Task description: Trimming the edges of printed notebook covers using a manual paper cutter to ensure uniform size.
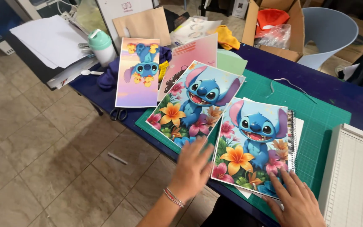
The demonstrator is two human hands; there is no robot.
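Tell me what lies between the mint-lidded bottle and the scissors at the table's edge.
In the head view, a pink-and-purple cartoon print on a bunched purple cloth lies between the bottle and scissors.

Three cartoon prints lie on the table: one at upper left (pixel 138 71), one at centre (pixel 196 103), one at lower right (pixel 253 145). Two hands show at the bottom: left (pixel 192 168), right (pixel 297 201). One scissors (pixel 118 114), one bottle (pixel 101 46), one cardboard box (pixel 274 27), one chair (pixel 330 31).

Craft workshop: green cutting mat (pixel 316 122), paper trimmer (pixel 358 176), scissors (pixel 118 114), printed covers (pixel 253 145).
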